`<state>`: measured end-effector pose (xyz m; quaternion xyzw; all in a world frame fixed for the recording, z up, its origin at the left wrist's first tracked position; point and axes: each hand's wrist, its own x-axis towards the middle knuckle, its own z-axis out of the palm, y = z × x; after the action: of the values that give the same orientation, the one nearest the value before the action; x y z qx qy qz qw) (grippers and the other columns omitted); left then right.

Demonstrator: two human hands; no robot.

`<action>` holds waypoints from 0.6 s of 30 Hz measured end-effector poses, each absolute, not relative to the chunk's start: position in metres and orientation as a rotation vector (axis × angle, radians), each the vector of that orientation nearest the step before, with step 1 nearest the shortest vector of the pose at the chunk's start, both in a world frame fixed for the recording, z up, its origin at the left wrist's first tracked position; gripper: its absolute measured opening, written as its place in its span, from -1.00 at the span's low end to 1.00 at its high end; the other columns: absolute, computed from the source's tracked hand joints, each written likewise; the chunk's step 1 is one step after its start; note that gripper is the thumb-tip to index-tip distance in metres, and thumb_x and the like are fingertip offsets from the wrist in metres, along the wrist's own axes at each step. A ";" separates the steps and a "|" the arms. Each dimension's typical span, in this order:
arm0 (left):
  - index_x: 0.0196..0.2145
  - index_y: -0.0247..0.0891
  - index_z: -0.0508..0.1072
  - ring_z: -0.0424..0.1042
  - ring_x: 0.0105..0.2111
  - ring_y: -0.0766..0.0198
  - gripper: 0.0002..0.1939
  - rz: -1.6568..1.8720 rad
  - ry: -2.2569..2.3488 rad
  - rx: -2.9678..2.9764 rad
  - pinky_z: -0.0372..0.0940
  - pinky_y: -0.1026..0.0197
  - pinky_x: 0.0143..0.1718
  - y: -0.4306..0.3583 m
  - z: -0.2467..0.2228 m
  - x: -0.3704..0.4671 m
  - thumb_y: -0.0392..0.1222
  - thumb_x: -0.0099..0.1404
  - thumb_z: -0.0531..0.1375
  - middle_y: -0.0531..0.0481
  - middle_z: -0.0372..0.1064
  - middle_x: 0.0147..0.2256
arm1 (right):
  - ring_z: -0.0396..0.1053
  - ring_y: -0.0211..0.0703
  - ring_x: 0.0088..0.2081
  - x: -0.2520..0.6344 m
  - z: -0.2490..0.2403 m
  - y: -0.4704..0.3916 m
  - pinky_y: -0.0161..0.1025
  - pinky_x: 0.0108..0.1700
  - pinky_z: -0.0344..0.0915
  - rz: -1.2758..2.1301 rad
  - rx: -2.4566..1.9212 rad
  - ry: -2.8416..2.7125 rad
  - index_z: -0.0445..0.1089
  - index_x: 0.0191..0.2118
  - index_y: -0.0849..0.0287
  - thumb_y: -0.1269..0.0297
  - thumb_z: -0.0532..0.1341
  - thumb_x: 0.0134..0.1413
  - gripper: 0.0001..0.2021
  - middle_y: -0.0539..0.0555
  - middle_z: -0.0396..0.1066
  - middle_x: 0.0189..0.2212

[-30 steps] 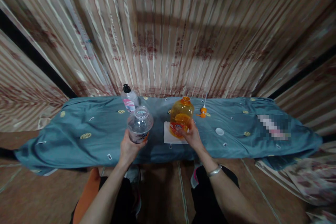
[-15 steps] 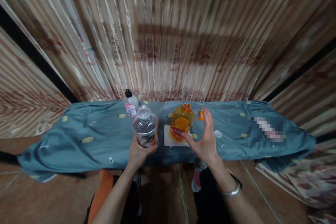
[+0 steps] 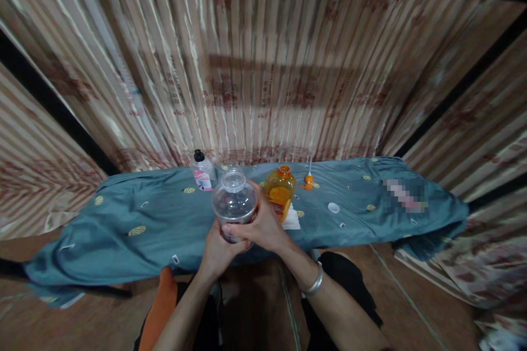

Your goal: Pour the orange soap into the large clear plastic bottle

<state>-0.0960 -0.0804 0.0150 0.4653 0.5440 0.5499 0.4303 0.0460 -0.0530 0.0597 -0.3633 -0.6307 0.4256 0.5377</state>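
My left hand point(image 3: 222, 252) is wrapped round the lower part of a clear plastic bottle point(image 3: 234, 200) with an uncapped neck. From the other side my right hand point(image 3: 265, 225) grips the same bottle, its thumb across the front. The bottle is upright over the cloth's front part. Just right of it stands an open orange bottle point(image 3: 280, 189) holding yellow-orange liquid, on a white tissue point(image 3: 292, 219). An orange pump top point(image 3: 308, 180) with a thin tube lies behind to the right. At the back left is a pink-labelled bottle point(image 3: 203, 174) with a black cap.
A blue-green cloth point(image 3: 160, 230) with yellow prints covers the long narrow table. A white round disc point(image 3: 333, 208) lies right of the tissue, and a blurred pink-and-white item point(image 3: 405, 196) farther right. Behind hangs a striped curtain point(image 3: 247, 77), with dark frame bars at the sides.
My right hand has left the orange bottle, moved left and closed round the clear bottle. My left hand still holds it. The view has shifted slightly.
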 end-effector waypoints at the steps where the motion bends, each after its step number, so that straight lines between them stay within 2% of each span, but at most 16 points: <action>1: -0.21 -0.14 0.53 0.61 -0.13 -0.15 -0.32 1.396 1.311 1.143 0.44 -0.13 0.07 -0.081 0.017 -0.097 -0.24 -0.39 0.57 -0.11 0.65 -0.18 | 0.50 0.15 0.25 0.046 0.063 -0.056 0.07 0.40 0.36 1.014 -0.855 -1.462 0.27 0.35 0.06 0.04 0.66 -0.31 0.05 0.15 0.55 0.17; 3: 0.00 -0.12 0.52 0.57 0.09 -0.16 -0.10 1.455 1.201 1.079 0.37 -0.09 0.22 -0.080 0.017 -0.100 -0.21 -0.40 0.61 -0.15 0.61 0.04 | 0.53 0.13 0.19 0.047 0.072 -0.060 0.04 0.34 0.42 1.018 -0.858 -1.385 0.31 0.30 0.06 0.02 0.67 -0.33 0.01 0.14 0.57 0.14; 4: 0.13 -0.09 0.47 0.51 0.19 -0.15 0.04 1.487 1.147 1.024 0.34 -0.08 0.27 -0.079 0.015 -0.100 -0.13 -0.39 0.63 -0.16 0.57 0.13 | 0.55 0.13 0.17 0.048 0.077 -0.062 0.03 0.32 0.44 1.015 -0.861 -1.350 0.33 0.28 0.06 0.00 0.67 -0.35 0.01 0.13 0.58 0.13; 6: 0.29 -0.05 0.36 0.43 0.30 -0.18 0.19 1.520 1.052 0.880 0.33 -0.11 0.29 -0.076 0.009 -0.099 0.17 -0.31 0.62 -0.18 0.52 0.20 | 0.57 0.12 0.13 0.049 0.088 -0.063 0.03 0.28 0.48 1.010 -0.848 -1.305 0.36 0.25 0.03 -0.02 0.68 -0.36 -0.02 0.11 0.60 0.09; 7: 0.30 -0.06 0.36 0.42 0.30 -0.21 0.18 1.513 1.016 0.800 0.36 -0.15 0.27 -0.075 0.007 -0.097 0.33 -0.24 0.56 -0.20 0.54 0.18 | 0.58 0.12 0.11 0.050 0.094 -0.063 0.03 0.26 0.51 1.015 -0.825 -1.285 0.36 0.26 0.02 -0.03 0.68 -0.36 -0.02 0.10 0.61 0.08; 8: 0.27 -0.10 0.41 0.43 0.29 -0.25 0.11 1.490 0.989 0.726 0.39 -0.21 0.23 -0.075 0.005 -0.094 0.45 -0.17 0.49 -0.23 0.57 0.12 | 0.59 0.13 0.10 0.050 0.098 -0.063 0.04 0.25 0.52 1.025 -0.804 -1.264 0.36 0.27 0.01 -0.04 0.68 -0.34 -0.01 0.09 0.62 0.06; 10: 0.15 -0.14 0.53 0.49 0.22 -0.31 -0.08 1.417 0.949 0.587 0.44 -0.31 0.15 -0.078 0.005 -0.088 0.53 0.00 0.38 -0.26 0.62 0.02 | 0.61 0.14 0.10 0.048 0.106 -0.062 0.05 0.23 0.54 1.040 -0.779 -1.230 0.36 0.26 0.00 -0.06 0.67 -0.32 -0.03 0.08 0.63 0.05; 14: 0.01 -0.09 0.58 0.63 -0.03 -0.18 -0.44 1.366 0.900 0.322 0.54 -0.32 -0.06 -0.086 0.021 -0.082 0.35 0.28 0.25 -0.18 0.65 -0.06 | 0.62 0.13 0.08 0.035 0.107 -0.059 0.07 0.24 0.55 1.053 -0.784 -1.225 0.39 0.17 0.01 -0.09 0.67 -0.32 -0.11 0.08 0.64 0.02; 18: -0.10 -0.12 0.58 0.61 -0.25 -0.04 -0.63 1.387 0.909 0.191 0.56 -0.19 -0.23 -0.085 0.035 -0.084 0.16 0.33 0.22 -0.13 0.63 -0.21 | 0.57 0.15 0.17 0.031 0.101 -0.059 0.13 0.34 0.46 0.998 -0.862 -1.330 0.28 0.34 0.01 -0.09 0.67 -0.25 0.02 0.09 0.62 0.07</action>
<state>-0.0844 -0.0845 0.0354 0.0847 0.4036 0.6156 0.6716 0.0314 -0.0587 0.1013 -0.3708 -0.5721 0.4291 0.5925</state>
